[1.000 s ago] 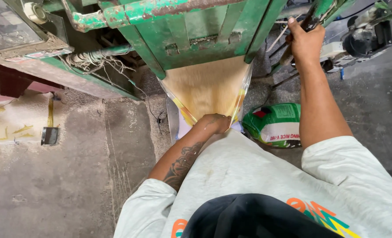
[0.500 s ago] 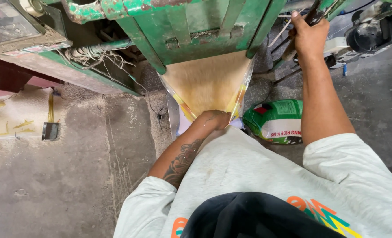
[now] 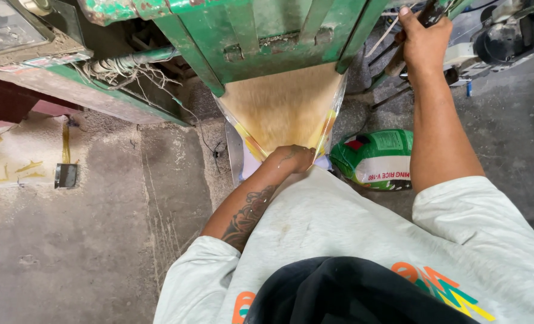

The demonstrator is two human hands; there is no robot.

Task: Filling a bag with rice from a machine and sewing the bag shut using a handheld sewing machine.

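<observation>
A clear plastic bag (image 3: 282, 111) with pale grain inside hangs under the chute of a worn green metal machine (image 3: 267, 30). My left hand (image 3: 295, 159) is closed on the bag's lower part, just in front of my grey shirt. My right hand (image 3: 423, 39) is raised at the upper right and wrapped around a dark lever (image 3: 426, 11) beside the machine. The bottom of the bag is hidden behind my hand and shirt.
A rolled green and white sack (image 3: 376, 157) lies on the concrete floor to the right of the bag. A black motor unit (image 3: 507, 39) sits at the top right. Loose wires (image 3: 123, 75) hang under the machine at left. A small metal piece (image 3: 66, 175) lies on the floor.
The view has shifted slightly, so the machine and bag sit a little higher and more central. Both hands keep the same holds.
</observation>
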